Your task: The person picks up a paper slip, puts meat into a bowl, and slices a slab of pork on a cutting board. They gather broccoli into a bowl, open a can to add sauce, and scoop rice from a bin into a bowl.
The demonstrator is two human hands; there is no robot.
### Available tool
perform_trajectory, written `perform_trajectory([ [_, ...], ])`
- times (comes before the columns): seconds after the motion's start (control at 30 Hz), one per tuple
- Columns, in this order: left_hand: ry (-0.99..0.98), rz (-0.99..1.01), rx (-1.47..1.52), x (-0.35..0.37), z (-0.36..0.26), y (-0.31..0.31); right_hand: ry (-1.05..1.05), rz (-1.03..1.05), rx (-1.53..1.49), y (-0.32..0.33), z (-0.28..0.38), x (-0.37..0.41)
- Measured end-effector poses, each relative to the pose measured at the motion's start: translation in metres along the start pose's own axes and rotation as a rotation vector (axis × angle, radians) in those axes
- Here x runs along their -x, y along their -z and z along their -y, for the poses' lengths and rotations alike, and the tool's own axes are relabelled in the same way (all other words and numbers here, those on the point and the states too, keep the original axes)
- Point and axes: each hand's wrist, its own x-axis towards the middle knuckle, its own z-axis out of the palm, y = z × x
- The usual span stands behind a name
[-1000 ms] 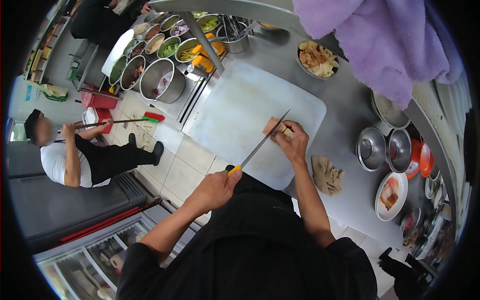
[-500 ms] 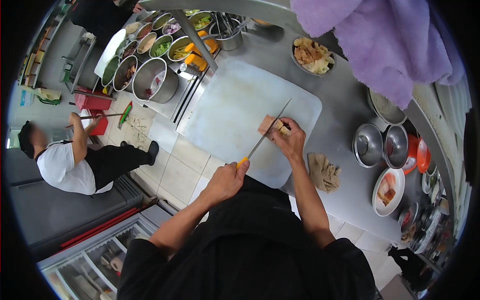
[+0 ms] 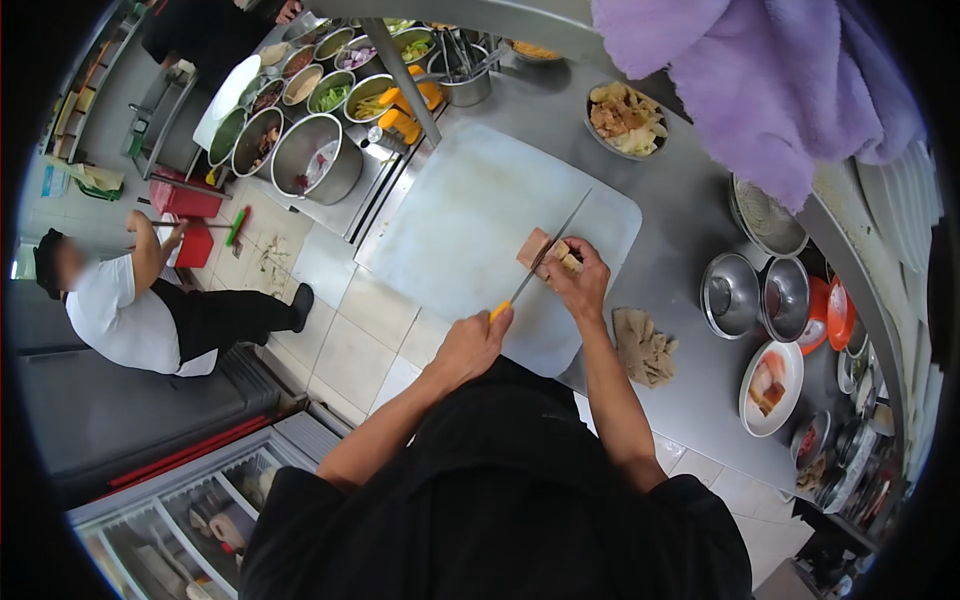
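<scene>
My left hand point(image 3: 474, 345) is wrapped round the yellow handle of a long kitchen knife point(image 3: 570, 216). Its blade slants up and to the right across a small block of pale pinkish-brown meat point(image 3: 532, 246) on the white cutting board point(image 3: 455, 215). Against the block's right end, my right hand point(image 3: 582, 284) curls its fingers over the meat, with the fingertips close beside the blade. Some lighter, yellowish pieces of the meat show by those fingers.
A crumpled brown cloth point(image 3: 644, 346) lies right of the board. Beyond it are an oval dish of meat point(image 3: 771, 388) and steel bowls point(image 3: 732, 294). A filled bowl point(image 3: 626, 120) stands behind; ingredient pots point(image 3: 318, 160) crowd the left. A person point(image 3: 125, 310) holds a broom on the floor.
The knife has shifted slightly to the right over the meat, my left hand moving up and right with it. My right hand stays on the meat. The person with the broom has moved a little.
</scene>
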Motion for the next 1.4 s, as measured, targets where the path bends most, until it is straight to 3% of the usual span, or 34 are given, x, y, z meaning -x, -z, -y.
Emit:
perform_trajectory([
  [0.23,-0.012,-0.060,-0.025,0.010,-0.004,0.002,-0.047,0.044,-0.005,0.005,0.001,0.000],
  [0.3,-0.033,-0.083,-0.050,0.023,-0.007,0.010,0.027,0.037,-0.013,0.014,0.012,0.008],
  [0.33,-0.026,-0.086,-0.039,0.034,-0.013,0.017,0.152,-0.008,-0.018,0.019,0.009,0.013],
  [0.57,0.072,0.047,-0.094,0.089,-0.051,0.034,0.128,-0.187,-0.246,0.025,-0.021,0.035],
  [0.73,0.082,0.043,-0.159,0.099,-0.054,0.036,0.218,-0.221,-0.097,0.025,-0.007,0.035],
  [0.97,0.136,0.054,-0.228,0.125,-0.070,0.053,0.224,-0.236,-0.116,0.026,-0.008,0.032],
  [1.2,0.083,0.051,-0.269,0.096,-0.059,0.035,0.226,-0.214,-0.102,0.028,-0.011,0.031],
  [1.27,-0.013,0.011,-0.292,0.073,-0.053,0.021,0.230,-0.207,-0.098,0.029,-0.009,0.031],
  [1.4,0.055,0.043,-0.238,0.038,-0.054,0.000,0.182,-0.212,-0.121,0.029,-0.007,0.032],
])
